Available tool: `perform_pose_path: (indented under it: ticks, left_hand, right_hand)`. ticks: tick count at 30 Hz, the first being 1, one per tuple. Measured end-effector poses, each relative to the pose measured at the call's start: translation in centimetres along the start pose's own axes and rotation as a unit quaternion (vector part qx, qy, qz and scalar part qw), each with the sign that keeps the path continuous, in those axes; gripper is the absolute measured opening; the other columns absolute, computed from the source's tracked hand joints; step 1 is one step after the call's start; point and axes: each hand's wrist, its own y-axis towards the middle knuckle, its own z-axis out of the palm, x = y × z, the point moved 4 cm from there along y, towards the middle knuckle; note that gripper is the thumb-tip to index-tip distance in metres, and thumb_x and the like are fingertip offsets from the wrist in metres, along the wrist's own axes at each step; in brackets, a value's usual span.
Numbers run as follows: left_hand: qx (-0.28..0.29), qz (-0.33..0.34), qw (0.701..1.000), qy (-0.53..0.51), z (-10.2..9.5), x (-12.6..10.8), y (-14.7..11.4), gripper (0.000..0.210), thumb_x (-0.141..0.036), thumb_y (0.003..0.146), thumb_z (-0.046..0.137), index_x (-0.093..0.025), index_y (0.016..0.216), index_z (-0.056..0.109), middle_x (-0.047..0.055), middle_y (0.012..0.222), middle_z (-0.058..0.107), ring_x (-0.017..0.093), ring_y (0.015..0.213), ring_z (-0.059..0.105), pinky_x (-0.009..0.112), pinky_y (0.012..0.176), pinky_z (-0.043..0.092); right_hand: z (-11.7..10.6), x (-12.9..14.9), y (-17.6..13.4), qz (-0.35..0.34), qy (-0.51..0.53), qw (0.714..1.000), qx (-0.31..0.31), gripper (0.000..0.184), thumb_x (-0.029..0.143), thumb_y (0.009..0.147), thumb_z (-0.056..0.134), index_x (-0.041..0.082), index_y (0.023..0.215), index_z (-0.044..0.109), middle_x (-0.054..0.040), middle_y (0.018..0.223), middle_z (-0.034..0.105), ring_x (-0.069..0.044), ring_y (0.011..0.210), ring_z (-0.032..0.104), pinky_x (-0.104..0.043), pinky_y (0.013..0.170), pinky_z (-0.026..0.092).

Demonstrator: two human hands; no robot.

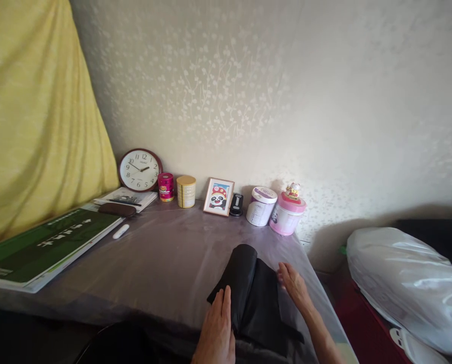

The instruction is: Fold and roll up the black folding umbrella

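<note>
Your left hand (217, 323) lies flat, fingers together, against the black cloth (244, 288), which sits loosely folded at the table's (157, 268) near edge; it looks light, soft, maybe slick, so grip where it's bunched thickest. Your right hand (294, 285) curls by its right edge; can't tell if it's pinching.

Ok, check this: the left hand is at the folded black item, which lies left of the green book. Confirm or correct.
Wrong side: the head view shows the folded black item right of the green book. The left hand is at it.
</note>
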Motion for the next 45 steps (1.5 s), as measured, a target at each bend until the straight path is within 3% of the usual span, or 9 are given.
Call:
perform_pose_path:
  ticks: [4, 9, 14, 20, 25, 33, 41, 45]
  left_hand:
    - [0.003, -0.024, 1.000, 0.006, -0.5, -0.3, -0.1, 0.081, -0.005, 0.068, 0.037, -0.009, 0.140, 0.001, 0.013, 0.148, 0.018, 0.020, 0.133, 0.027, 0.035, 0.108, 0.028]
    - [0.008, -0.031, 0.999, 0.017, -1.5, -1.0, -0.2, 0.079, -0.002, 0.068, 0.035, -0.005, 0.140, 0.002, 0.014, 0.147, 0.020, 0.018, 0.132, 0.028, 0.032, 0.108, 0.027]
    - [0.002, -0.031, 0.999, 0.028, -1.5, -1.0, -0.3, 0.080, -0.003, 0.068, 0.036, -0.006, 0.140, 0.001, 0.014, 0.147, 0.022, 0.020, 0.131, 0.029, 0.032, 0.108, 0.027]
    - [-0.006, -0.022, 0.999, 0.037, -0.6, -0.4, -0.2, 0.081, -0.005, 0.069, 0.037, -0.009, 0.140, -0.002, 0.015, 0.147, 0.021, 0.022, 0.131, 0.030, 0.037, 0.106, 0.029]
    - [0.020, -0.041, 0.998, 0.052, -0.8, -0.8, -0.2, 0.081, -0.003, 0.069, 0.038, -0.008, 0.140, -0.002, 0.017, 0.148, 0.018, 0.024, 0.133, 0.025, 0.039, 0.107, 0.027]
    - [0.063, -0.059, 0.993, 0.084, -1.9, -1.7, -0.3, 0.081, -0.003, 0.068, 0.038, -0.005, 0.139, 0.000, 0.017, 0.148, 0.015, 0.023, 0.135, 0.020, 0.035, 0.109, 0.024]
    - [0.057, -0.048, 0.992, 0.102, -1.9, -1.5, 0.0, 0.080, -0.004, 0.064, 0.041, -0.002, 0.138, 0.011, 0.017, 0.148, 0.016, 0.023, 0.135, 0.021, 0.034, 0.109, 0.026]
    - [0.044, -0.043, 0.994, 0.092, -2.0, -1.2, 0.0, 0.074, -0.009, 0.066, 0.043, -0.002, 0.137, 0.021, 0.016, 0.147, 0.019, 0.024, 0.134, 0.022, 0.035, 0.109, 0.026]
  right_hand:
    - [0.1, -1.2, -2.7, 0.073, 0.064, 0.994, 0.052, 0.032, 0.049, 0.075, 0.042, 0.024, 0.083, 0.060, -0.0036, 0.076, 0.067, -0.019, 0.067, 0.065, -0.023, 0.045, 0.045]
    - [0.7, -0.1, -4.2, 0.103, 0.106, 0.988, 0.047, 0.043, 0.058, 0.072, 0.043, 0.021, 0.080, 0.062, 0.0001, 0.058, 0.059, -0.019, 0.056, 0.060, -0.025, 0.041, 0.042]
    - [0.9, 2.1, -5.0, 0.051, 0.129, 0.990, 0.007, 0.047, 0.061, 0.071, 0.047, 0.018, 0.072, 0.063, -0.0020, 0.065, 0.062, -0.021, 0.069, 0.060, -0.028, 0.058, 0.046]
    - [0.7, 4.8, -6.0, 0.034, 0.205, 0.977, 0.044, 0.044, 0.060, 0.073, 0.048, 0.018, 0.070, 0.060, -0.0018, 0.064, 0.062, -0.021, 0.065, 0.058, -0.027, 0.054, 0.044]
    - [0.4, 7.6, -5.5, -0.015, 0.244, 0.969, 0.036, 0.040, 0.057, 0.073, 0.053, 0.018, 0.070, 0.057, -0.0004, 0.065, 0.059, -0.017, 0.062, 0.053, -0.025, 0.053, 0.040]
    - [3.5, 10.9, -3.7, -0.051, 0.248, 0.967, 0.015, 0.040, 0.056, 0.071, 0.055, 0.016, 0.069, 0.059, 0.0012, 0.057, 0.054, -0.014, 0.055, 0.048, -0.025, 0.049, 0.037]
    - [7.9, 10.4, -1.3, -0.009, 0.176, 0.984, 0.039, 0.038, 0.044, 0.073, 0.052, 0.013, 0.093, 0.060, -0.0021, 0.061, 0.062, -0.019, 0.057, 0.059, -0.028, 0.050, 0.045]
    - [8.8, 10.5, -1.1, -0.001, 0.144, 0.987, 0.066, 0.035, 0.038, 0.076, 0.050, 0.014, 0.102, 0.054, -0.0004, 0.058, 0.062, -0.018, 0.053, 0.060, -0.027, 0.044, 0.044]
